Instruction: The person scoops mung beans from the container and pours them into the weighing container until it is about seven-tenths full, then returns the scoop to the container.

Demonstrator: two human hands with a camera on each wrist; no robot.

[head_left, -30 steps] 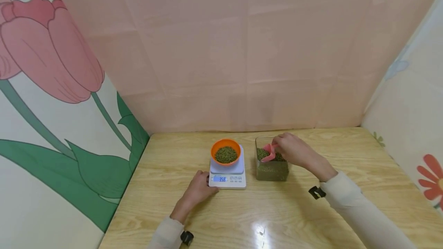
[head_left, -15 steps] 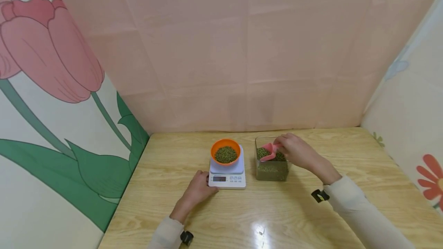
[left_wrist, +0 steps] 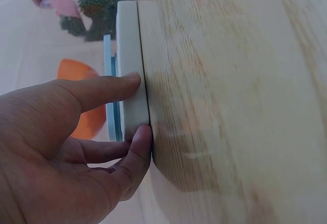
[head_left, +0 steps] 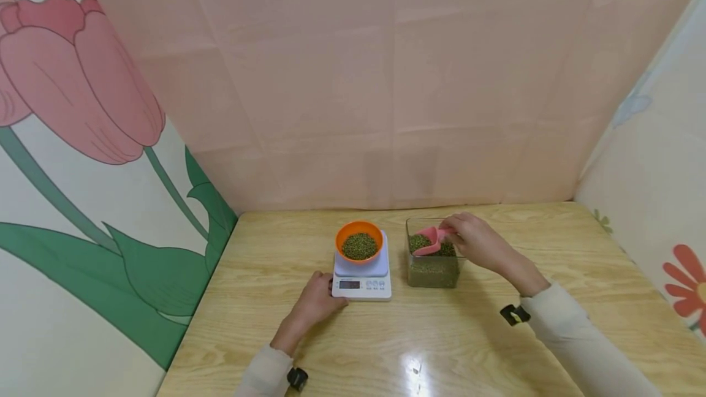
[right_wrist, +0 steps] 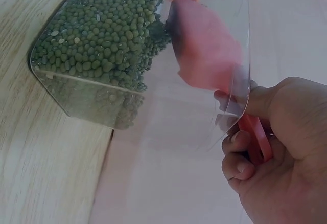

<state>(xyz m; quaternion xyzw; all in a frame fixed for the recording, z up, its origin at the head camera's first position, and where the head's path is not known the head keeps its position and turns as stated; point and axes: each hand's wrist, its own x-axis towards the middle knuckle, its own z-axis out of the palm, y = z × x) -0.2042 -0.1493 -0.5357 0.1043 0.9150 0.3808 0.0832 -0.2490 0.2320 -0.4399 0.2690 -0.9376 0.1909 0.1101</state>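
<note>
In the head view my right hand (head_left: 478,242) holds a pink scoop (head_left: 427,245) by its handle at the right rim of a clear square container (head_left: 433,274). The right wrist view shows fingers curled round the handle and the scoop's bowl (right_wrist: 207,47) inside the wall, against a heap of green mung beans (right_wrist: 102,35). My left hand (head_left: 317,299) grips the front left corner of a white kitchen scale (head_left: 377,294). Its thumb (left_wrist: 110,88) lies on the scale's front edge, other fingers on the side. On the scale stands an orange bowl (head_left: 360,226) with mung beans in it.
The scale and container stand side by side on a wooden table (head_left: 496,348), with a narrow gap between them. A pink backdrop (head_left: 309,109) rises behind the table's far edge, and patterned walls flank both sides.
My right hand and the scoop have shifted slightly right within the container. The scale's display has gone from lit blue, showing 358, to dark. The left hand has stayed still.
</note>
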